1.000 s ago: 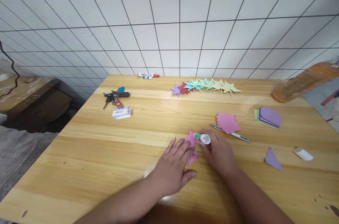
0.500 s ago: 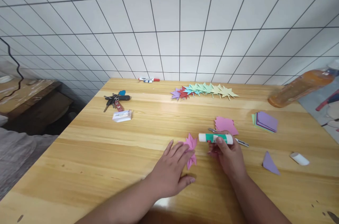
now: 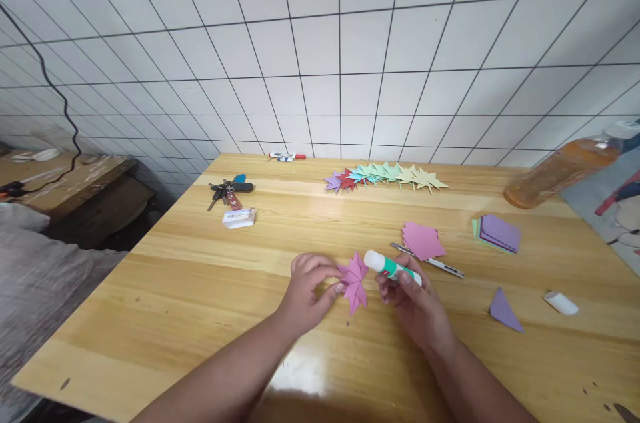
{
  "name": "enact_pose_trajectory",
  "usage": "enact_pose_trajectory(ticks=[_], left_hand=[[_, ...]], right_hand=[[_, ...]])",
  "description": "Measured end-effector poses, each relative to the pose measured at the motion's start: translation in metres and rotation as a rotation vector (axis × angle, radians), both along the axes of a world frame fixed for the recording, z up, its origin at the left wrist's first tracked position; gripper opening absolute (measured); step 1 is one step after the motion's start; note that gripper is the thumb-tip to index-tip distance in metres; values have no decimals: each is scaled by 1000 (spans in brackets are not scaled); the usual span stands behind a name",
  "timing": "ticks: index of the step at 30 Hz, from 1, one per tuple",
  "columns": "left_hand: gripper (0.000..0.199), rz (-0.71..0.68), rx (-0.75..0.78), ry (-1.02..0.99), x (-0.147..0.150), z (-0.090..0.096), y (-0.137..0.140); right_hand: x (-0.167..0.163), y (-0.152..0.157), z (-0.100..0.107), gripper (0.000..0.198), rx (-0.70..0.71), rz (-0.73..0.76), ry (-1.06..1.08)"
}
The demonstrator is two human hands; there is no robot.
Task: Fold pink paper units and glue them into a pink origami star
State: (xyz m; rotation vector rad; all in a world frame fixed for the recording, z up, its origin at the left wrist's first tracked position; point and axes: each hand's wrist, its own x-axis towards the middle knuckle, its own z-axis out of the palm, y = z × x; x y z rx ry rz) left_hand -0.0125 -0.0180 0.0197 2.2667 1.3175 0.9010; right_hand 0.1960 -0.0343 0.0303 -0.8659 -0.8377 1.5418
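A pink folded paper leaf (image 3: 355,283) with pointed tips lies near the middle of the table. My left hand (image 3: 311,290) pinches its left edge between thumb and fingers. Just right of the leaf, my right hand (image 3: 417,306) is wrapped round a white and green glue stick (image 3: 393,268), whose white end tilts up toward the leaf. Behind the right hand are a stack of pink paper pieces (image 3: 423,240) and a slim silver pen-like tool (image 3: 446,268), partly covered by the paper and hand.
Along the wall runs a row of overlapping coloured paper leaves (image 3: 385,174). Keys (image 3: 231,190), a small white box (image 3: 239,218) and markers (image 3: 287,156) sit at left. On the right are coloured paper sheets (image 3: 500,234), a purple triangle (image 3: 505,311), a white cap (image 3: 561,303) and a bottle (image 3: 563,173).
My left hand has gone from lying flat over the leaf to pinching its left edge, uncovering more of it. The glue stick has tilted in my right hand. The camera view has shifted slightly.
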Motion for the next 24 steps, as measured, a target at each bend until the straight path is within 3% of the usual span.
enact_pose_trajectory(ticks=[11,17,24], left_hand=[[20,-1,5,2,1,-2,-2],[18,-147,38,52,3,-1,-4],[38,-255,58,212,7,2,-9]], right_hand=[[5,-3,2,20,-62,-12,131],[10,1,3,21,-45,-81,162],[26,5,11,20,-23,-157,230]])
